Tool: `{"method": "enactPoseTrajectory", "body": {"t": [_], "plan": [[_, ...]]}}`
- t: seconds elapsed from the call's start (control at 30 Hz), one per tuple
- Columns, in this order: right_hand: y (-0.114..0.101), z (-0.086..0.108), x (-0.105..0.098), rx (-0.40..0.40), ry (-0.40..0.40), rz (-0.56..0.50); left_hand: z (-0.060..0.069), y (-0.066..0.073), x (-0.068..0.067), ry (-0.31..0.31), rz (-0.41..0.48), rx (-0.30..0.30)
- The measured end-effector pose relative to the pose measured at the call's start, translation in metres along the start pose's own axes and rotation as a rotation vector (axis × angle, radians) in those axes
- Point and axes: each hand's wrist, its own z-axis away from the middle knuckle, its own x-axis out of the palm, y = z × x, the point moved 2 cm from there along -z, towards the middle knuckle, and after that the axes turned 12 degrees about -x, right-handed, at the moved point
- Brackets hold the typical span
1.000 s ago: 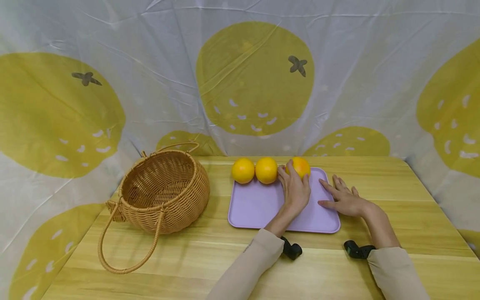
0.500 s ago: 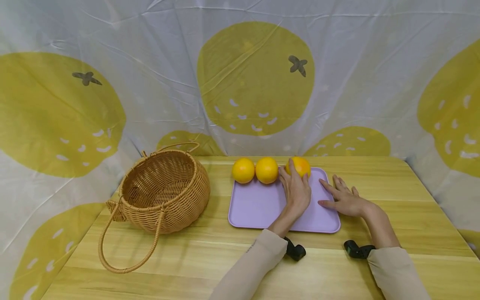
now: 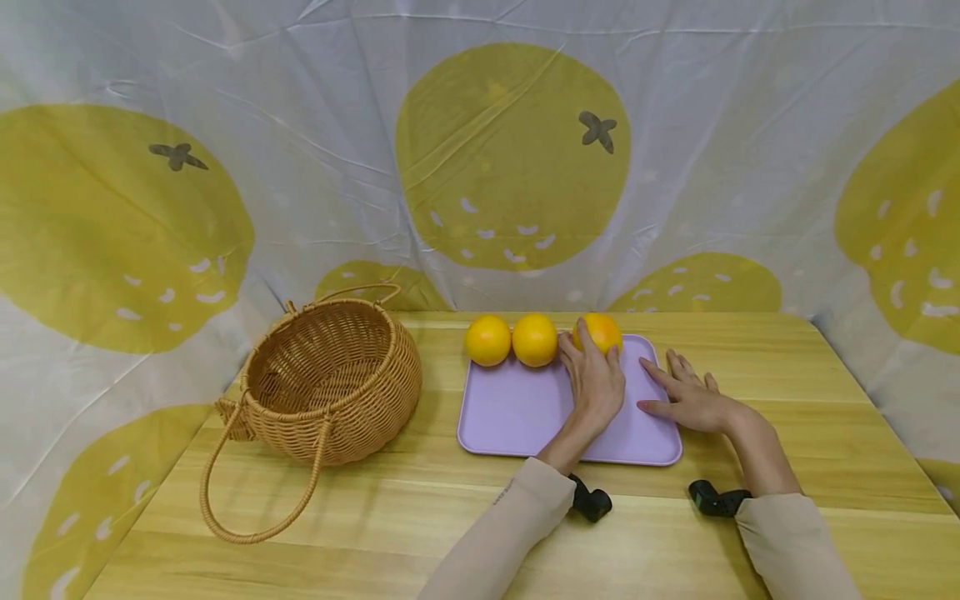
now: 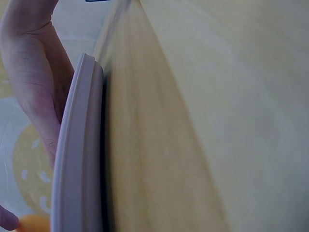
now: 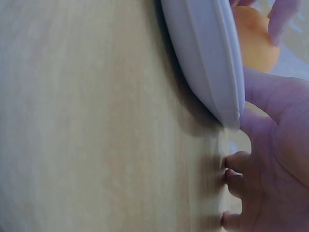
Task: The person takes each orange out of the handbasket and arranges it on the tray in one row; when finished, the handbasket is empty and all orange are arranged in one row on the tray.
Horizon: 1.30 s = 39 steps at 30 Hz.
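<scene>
Three oranges stand in a row along the far edge of a lilac tray [image 3: 517, 417]. The left orange [image 3: 487, 340] and the middle orange [image 3: 535, 340] sit side by side. My left hand [image 3: 595, 379] reaches across the tray and holds the right orange [image 3: 606, 332] between thumb and fingers. That orange [image 5: 253, 41] and the left fingertips on it also show in the right wrist view. My right hand [image 3: 693, 398] lies with spread fingers at the tray's right edge, thumb and index over the rim. In the left wrist view the tray rim [image 4: 77, 154] covers part of the left hand.
A round wicker basket [image 3: 367, 408] stands left of the tray, its mouth tipped toward me and one handle [image 3: 258, 537] hanging down on the near side. Behind the wooden table [image 3: 360, 533] hangs a fruit-print curtain [image 3: 330, 167].
My left wrist and sleeve have shifted slightly to the right, with the hand still on the right orange. The right hand, tray and basket stay in place.
</scene>
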Motion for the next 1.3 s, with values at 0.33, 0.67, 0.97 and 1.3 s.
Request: {"method": "enactPoseTrajectory", "body": {"t": [0.33,0.67,0.97,1.3], "plan": [[0.029,-0.007,0.006,0.011,-0.005,0.035,-0.001,0.0,0.0,-0.012,-0.032,-0.002],[0.025,-0.006,0.005,0.013,-0.008,0.037,-0.001,0.001,-0.001,-0.055,-0.062,-0.013],[0.026,-0.005,0.004,0.012,-0.002,0.039,0.007,0.008,-0.018,-0.09,-0.206,0.07],[-0.002,-0.004,-0.003,0.008,-0.009,0.021,0.002,0.006,-0.062,-0.328,-0.179,0.295]]}}
